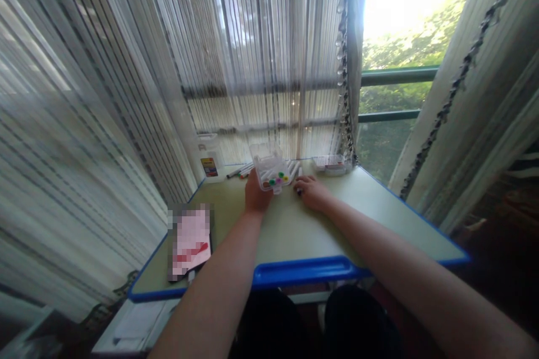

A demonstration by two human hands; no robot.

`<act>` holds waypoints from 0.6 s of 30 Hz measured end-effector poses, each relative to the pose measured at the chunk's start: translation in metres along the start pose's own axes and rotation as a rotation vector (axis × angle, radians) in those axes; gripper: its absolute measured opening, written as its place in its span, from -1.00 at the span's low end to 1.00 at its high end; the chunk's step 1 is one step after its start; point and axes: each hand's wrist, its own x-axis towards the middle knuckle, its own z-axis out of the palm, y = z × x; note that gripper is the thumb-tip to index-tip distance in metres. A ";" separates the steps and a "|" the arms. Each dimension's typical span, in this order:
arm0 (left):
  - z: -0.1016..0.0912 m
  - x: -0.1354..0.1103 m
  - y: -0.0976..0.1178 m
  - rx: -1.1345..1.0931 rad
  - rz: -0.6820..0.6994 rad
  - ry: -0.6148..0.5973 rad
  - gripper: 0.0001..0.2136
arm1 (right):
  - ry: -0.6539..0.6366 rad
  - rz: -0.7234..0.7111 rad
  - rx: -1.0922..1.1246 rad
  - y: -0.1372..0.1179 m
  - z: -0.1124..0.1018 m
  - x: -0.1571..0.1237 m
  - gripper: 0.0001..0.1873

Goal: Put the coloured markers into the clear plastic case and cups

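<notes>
My left hand (pixel 257 193) grips a clear plastic case (pixel 264 167) from its left side and underneath, tilted toward me above the far part of the desk. Inside the case lie several white markers (pixel 278 177) with coloured ends in green, pink and yellow. To the right of the case, my right hand (pixel 312 191) rests on the desk with its fingers curled around a marker (pixel 299 191), of which only a dark end shows. More loose markers (pixel 240 171) lie behind and to the left of the case, partly hidden by it.
The pale desk (pixel 295 235) has a blue rim. At its back left stands a clear container (pixel 209 159) with a label; at the back right lies a flat clear box (pixel 330 164). A blurred-out tablet-like device (pixel 191 241) lies front left. Curtains (pixel 269 55) hang behind.
</notes>
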 end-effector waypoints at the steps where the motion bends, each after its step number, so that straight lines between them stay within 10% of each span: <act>1: 0.000 -0.001 0.001 -0.001 -0.006 -0.006 -0.76 | 0.002 0.007 0.011 0.002 0.000 0.000 -0.65; 10: 0.001 -0.002 0.000 -0.031 0.022 -0.030 -0.76 | 0.086 0.002 0.061 0.014 -0.002 -0.001 -0.67; 18: -0.001 -0.003 0.002 -0.088 0.092 -0.051 -0.72 | 0.659 -0.183 0.272 -0.009 -0.042 -0.009 -0.86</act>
